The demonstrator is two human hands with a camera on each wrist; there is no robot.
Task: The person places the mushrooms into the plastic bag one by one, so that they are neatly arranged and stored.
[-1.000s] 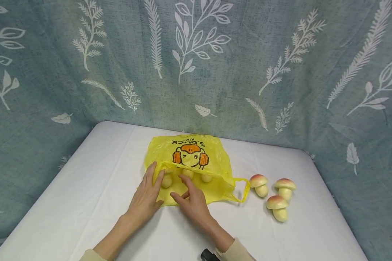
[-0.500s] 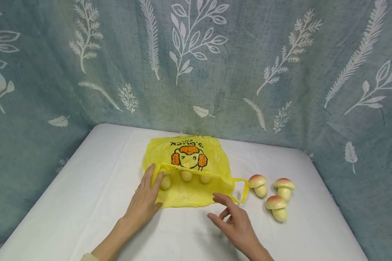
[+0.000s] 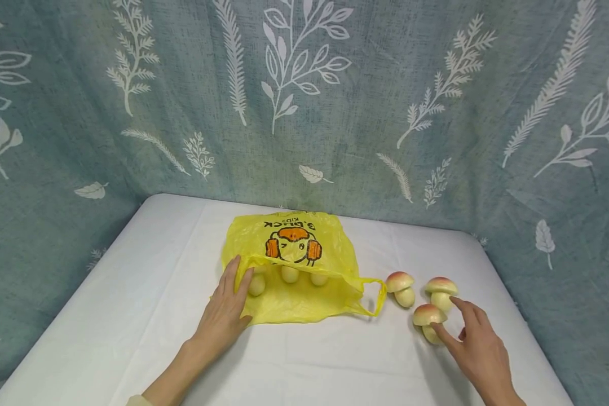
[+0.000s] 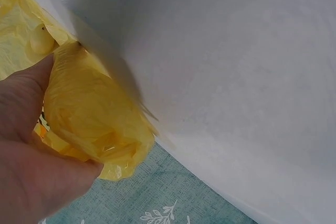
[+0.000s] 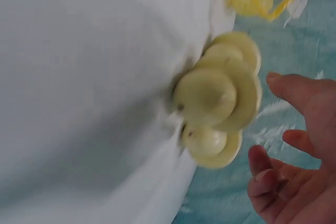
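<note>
Between the yellow bag (image 3: 335,242) and right fingers (image 3: 468,309) sits a mushroom (image 3: 404,294).

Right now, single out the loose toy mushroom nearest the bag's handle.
The leftmost toy mushroom outside the yellow plastic bag, just beside its handle; the other two lie farther right.

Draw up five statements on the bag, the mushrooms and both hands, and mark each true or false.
1. The left grip touches the bag. True.
2. Four mushrooms lie outside the bag. False: three mushrooms do.
3. Three pale round shapes show in the bag's mouth. True.
4. The right grip is inside the bag. False: the right grip is beside the mushrooms outside it.
5. In the head view, the handle loop sticks out at the bag's left end. False: the loop is at its right end.
</note>
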